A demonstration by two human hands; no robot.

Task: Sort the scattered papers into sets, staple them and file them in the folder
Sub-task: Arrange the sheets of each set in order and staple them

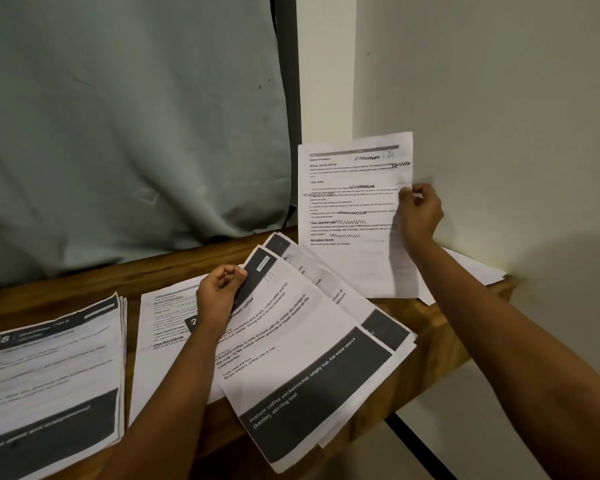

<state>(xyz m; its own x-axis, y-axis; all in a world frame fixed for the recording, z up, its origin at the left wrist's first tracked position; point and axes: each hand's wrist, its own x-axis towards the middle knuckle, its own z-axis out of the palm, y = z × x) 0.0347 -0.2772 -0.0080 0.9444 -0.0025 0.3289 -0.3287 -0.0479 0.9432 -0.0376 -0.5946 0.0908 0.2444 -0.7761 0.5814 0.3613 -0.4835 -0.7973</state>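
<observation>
Fanned sheets (309,358) at lower centre overhang the wooden table (440,348) toward me, long axis diagonal; my left hand (220,289) grips their upper corner. I read "Brew instant coffee into a cup" and "stirring tool". Up and right of them, my right hand (420,211) pinches one sheet (354,216) upright by its right edge — headed "TASK GOAL", "REQUIRED PROPS". At lower left a stack (49,375) shows "638" — I'd judge the upright sheet joins a set next.
</observation>
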